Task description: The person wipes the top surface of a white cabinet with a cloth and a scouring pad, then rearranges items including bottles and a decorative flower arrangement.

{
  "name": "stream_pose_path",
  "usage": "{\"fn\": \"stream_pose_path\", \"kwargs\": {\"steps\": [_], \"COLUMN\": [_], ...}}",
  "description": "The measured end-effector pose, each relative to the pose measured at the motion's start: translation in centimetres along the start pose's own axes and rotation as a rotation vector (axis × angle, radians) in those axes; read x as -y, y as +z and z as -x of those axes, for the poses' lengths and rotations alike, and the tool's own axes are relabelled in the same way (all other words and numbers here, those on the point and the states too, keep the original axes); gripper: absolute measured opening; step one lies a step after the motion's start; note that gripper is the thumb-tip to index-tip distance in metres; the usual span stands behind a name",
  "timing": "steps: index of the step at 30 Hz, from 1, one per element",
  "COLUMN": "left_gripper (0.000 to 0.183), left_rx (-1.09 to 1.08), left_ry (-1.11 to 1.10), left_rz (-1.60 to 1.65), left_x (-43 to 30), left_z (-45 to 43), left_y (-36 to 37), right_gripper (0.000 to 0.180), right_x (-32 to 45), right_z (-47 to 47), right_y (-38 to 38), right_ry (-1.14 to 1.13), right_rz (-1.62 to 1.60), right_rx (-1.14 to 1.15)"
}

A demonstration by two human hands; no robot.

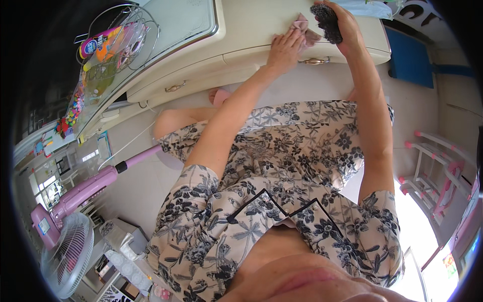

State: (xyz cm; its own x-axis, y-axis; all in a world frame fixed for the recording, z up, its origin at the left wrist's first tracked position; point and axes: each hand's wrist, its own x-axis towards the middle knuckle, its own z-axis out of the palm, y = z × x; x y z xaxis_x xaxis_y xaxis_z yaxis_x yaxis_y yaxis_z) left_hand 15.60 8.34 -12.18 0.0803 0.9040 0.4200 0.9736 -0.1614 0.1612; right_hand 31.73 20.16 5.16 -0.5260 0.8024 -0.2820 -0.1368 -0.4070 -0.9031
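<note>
My left hand (286, 51) lies over a crumpled pink cloth (301, 25) near the front edge of a cream cabinet top (253, 22). Its fingers bunch part of the cloth against that surface. In my right hand (349, 32) is a dark, rough, glinting lump (326, 22), held up by its side to the right of the cloth. Whether it is stone or some other material, I cannot tell. Below both hands, a drawer front carries a brass-coloured handle (314, 61).
Left along the cabinet, a wire basket (151, 49) of colourful packages stands on a glass-covered section (181, 34). A blue panel (409, 56) is beyond the right end. A pink pedestal fan (83, 192) stands at left, a white-and-pink rack (430, 170) at right.
</note>
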Motion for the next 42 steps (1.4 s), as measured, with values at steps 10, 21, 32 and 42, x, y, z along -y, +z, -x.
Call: {"fn": "stream_pose_path", "kwargs": {"steps": [10,21,32,42], "left_gripper": [0.045,0.076,0.064,0.051], "left_rx": [0.029,-0.077,0.154,0.137], "left_ry": [0.011,-0.901,-0.605,-0.238], "left_rz": [0.18,-0.291,-0.046,-0.142], "left_x": [2.4,19.3,23.0,18.9], "left_z": [-3.3,-4.5,-8.2,-14.4], "left_y": [-2.8,2.1,1.8,7.9], "right_gripper": [0.038,0.036,0.032,0.032], "right_x": [2.1,1.1,1.0,0.8], "right_z": [1.1,4.1,6.7,5.9], "right_y": [1.3,2.4,3.7,3.2], "right_ry": [-0.059,0.025,0.143,0.185], "right_rz": [-0.025,-0.007,-0.019,0.008], "right_rx": [-0.071,-0.025,0.041,-0.002]}}
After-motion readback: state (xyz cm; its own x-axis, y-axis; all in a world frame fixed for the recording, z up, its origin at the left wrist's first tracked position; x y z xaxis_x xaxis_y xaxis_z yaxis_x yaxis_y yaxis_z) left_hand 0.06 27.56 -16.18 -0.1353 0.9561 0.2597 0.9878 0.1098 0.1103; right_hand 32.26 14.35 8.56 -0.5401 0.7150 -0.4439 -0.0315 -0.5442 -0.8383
